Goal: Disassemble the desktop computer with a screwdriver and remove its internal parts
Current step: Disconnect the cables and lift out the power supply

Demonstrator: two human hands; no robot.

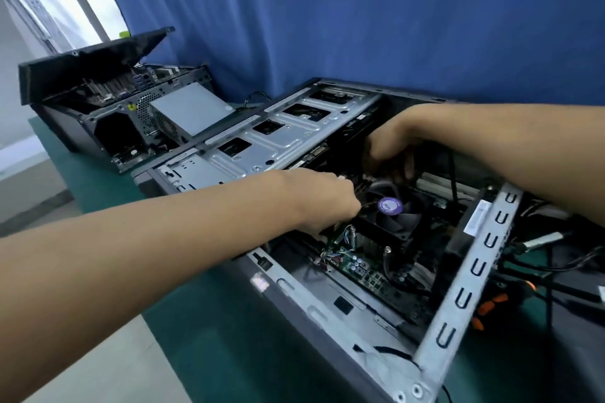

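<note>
inside the open computer case (327,311), a fan (394,211) sits on the green board (360,268); the left hand (322,203) and right hand (393,147) reach in, grips hidden, cannot tell.

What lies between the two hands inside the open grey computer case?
The top-left rim of the black cooling fan with a round purple sticker, in the head view.
</note>
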